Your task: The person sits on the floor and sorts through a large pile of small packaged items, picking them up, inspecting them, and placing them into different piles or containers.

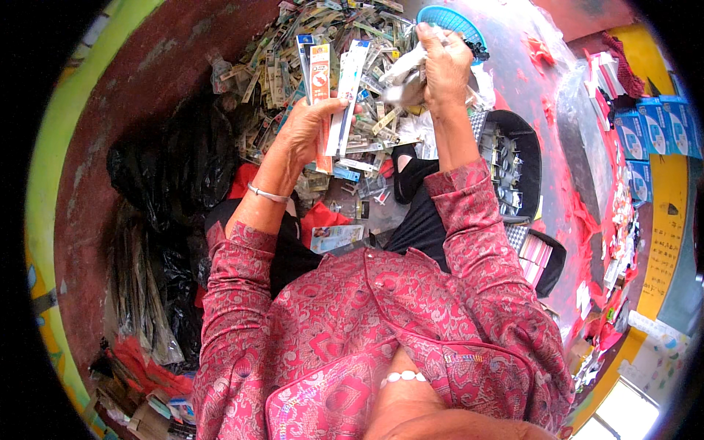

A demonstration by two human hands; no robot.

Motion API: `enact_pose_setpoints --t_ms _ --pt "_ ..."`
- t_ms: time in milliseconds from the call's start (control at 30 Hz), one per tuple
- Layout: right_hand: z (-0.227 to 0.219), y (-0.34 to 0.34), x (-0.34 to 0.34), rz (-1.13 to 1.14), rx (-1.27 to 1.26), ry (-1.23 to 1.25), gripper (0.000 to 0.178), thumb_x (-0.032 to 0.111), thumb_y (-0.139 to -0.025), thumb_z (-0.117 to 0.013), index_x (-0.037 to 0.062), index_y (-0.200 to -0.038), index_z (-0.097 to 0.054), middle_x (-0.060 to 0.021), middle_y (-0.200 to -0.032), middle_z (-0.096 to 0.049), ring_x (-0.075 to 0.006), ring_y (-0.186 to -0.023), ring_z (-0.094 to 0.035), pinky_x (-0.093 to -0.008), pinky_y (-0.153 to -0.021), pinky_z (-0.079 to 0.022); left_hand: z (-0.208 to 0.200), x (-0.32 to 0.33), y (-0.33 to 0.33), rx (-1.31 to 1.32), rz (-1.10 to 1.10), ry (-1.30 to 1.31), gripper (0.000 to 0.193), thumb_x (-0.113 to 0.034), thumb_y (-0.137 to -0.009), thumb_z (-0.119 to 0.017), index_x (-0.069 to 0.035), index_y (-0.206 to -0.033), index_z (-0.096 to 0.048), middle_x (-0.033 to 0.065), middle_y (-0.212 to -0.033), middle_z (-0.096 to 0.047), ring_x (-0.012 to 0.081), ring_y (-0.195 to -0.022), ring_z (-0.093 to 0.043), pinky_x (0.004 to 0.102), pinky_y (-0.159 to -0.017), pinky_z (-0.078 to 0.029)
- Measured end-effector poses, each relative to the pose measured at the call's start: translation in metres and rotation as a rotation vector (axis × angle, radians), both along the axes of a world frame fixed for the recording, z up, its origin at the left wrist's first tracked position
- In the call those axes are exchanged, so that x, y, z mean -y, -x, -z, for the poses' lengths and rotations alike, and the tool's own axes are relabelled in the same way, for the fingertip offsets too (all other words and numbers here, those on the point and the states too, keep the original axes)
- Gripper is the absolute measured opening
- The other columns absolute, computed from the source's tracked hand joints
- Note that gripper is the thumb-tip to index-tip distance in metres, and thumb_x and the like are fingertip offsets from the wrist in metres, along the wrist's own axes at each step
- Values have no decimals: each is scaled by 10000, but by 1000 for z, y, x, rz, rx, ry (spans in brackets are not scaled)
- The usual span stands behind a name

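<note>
My left hand (302, 130) is closed round a few long, narrow card packets, fanned slightly apart. One is an orange packet (320, 77) with a printed picture; a white packet (347, 95) with a blue top stands beside it, under my thumb. My right hand (449, 70), raised to the right of them, pinches crumpled whitish plastic (405, 70). A greyish part of it hangs below, smeared by motion, so its contents are unclear. Beyond both hands spreads a big heap of small, slim packets (268, 81), reaching down between my legs.
A blue plastic basket (453, 17) stands behind my right hand. Black cases (529, 165) with small items lie to my right. Black plastic bags (176, 169) and a bundle in clear plastic (143, 286) lie to my left. Blue boxes (653, 125) stack along the far right wall.
</note>
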State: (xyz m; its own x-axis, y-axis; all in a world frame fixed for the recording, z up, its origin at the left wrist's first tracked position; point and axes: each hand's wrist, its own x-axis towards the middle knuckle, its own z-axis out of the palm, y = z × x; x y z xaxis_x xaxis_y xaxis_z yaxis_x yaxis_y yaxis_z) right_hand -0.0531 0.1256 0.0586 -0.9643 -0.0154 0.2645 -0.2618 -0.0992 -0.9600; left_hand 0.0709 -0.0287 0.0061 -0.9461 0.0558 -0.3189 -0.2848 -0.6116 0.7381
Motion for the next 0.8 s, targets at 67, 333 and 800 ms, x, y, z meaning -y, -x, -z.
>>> enact_pose_setpoints --t_ms 67,333,800 --pt "-10 -24 10 9 -259 -265 153 146 -723 -632 23 -742 -542 -84 -663 -573 -189 -547 -558 -299 -511 -434 -2 -3 2 -10 -7 0 270 -131 -740 -600 -9 -961 -504 93 -826 -613 132 -664 -586 231 -588 -489" --pt "6 -32 32 105 -723 -672 200 230 -705 -625 79 -801 -536 -105 -686 -552 -299 -607 -577 -363 -499 -450 -3 -6 -6 -140 59 310 327 -145 -684 -642 8 -956 -542 59 -862 -593 140 -742 -556 267 -696 -444" --pt "16 -47 27 -698 261 -878 402 391 -701 -641 -6 -759 -613 -38 -640 -579 -102 -589 -510 -248 -556 -405 6 0 4 47 -386 -118 193 -20 -715 -602 -15 -902 -556 69 -790 -592 184 -680 -592 325 -615 -508"
